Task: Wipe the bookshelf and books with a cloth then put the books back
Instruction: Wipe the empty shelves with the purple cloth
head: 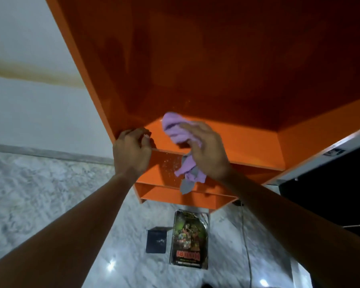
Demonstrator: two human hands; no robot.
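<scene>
The orange bookshelf (216, 59) is smooth, glossy laminated board with a soft sheen on its inner panels. Pale specks dot one shelf face near the left. The lilac cloth (176, 129) is soft, fuzzy, matt fabric with a smoother grey layer at its near end. The grey-white marbled floor (40, 183) is polished and mirrors lamp spots. The large book (188, 240) has a shiny illustrated paper cover, frayed at a far corner. The small dark book (156, 242) looks matt. The white wall (29, 38) is matt paint, stained brownish.

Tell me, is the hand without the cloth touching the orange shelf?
Touching. The head view shows the left hand curled over the front edge of the orange bookshelf.
</scene>
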